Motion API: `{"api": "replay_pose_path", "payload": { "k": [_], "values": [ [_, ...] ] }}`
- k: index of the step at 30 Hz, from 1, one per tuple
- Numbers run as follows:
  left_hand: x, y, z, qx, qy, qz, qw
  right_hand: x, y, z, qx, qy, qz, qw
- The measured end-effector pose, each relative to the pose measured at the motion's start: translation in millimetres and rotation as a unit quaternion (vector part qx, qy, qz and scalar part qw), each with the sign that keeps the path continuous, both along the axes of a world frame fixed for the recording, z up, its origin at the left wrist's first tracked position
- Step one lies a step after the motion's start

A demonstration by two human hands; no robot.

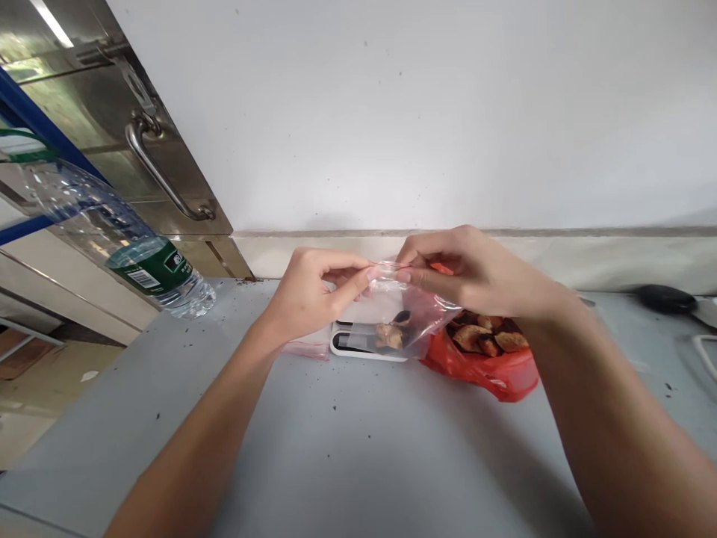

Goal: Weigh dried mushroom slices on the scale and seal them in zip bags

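Note:
My left hand [317,291] and my right hand [470,269] both pinch the top edge of a small clear zip bag [392,310], held just above a white scale [358,342]. A few brown dried pieces [390,335] lie in the bottom of the bag. Beside the scale, under my right wrist, sits a red plastic bag [493,370] holding more of the brown pieces [487,335]. Both hands are closed on the bag's rim, fingertips nearly touching.
A clear water bottle [140,254] with a green label lies tilted at the table's left edge. A steel door with a handle [162,175] stands behind it. A black object [666,297] rests at far right. Dark crumbs dot the grey table [336,441].

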State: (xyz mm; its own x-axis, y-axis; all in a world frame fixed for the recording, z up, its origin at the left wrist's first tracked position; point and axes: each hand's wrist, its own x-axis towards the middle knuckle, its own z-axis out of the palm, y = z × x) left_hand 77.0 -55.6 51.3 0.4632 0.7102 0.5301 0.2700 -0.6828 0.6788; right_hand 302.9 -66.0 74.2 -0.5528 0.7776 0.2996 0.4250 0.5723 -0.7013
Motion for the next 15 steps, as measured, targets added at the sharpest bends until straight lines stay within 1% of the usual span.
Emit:
{"api": "replay_pose_path", "payload": {
  "k": [2,6,12,15],
  "values": [
    [0.5,-1.5,1.2,0.003,0.007,0.003,1.0,-0.5,-0.4,0.8,0.028,-0.004,-0.003,1.0],
    [0.3,-3.5,3.7,0.008,0.032,0.008,0.999,-2.4,-2.3,2.2,0.008,-0.02,-0.036,0.999],
    [2.7,-5.8,4.5,0.032,0.054,0.004,0.998,-6.8,-1.2,0.5,0.023,-0.032,-0.017,0.999],
    [1.6,-4.6,4.7,0.051,0.058,0.016,0.997,-3.4,-1.5,1.7,-0.012,-0.025,-0.037,0.999]
  ]
}}
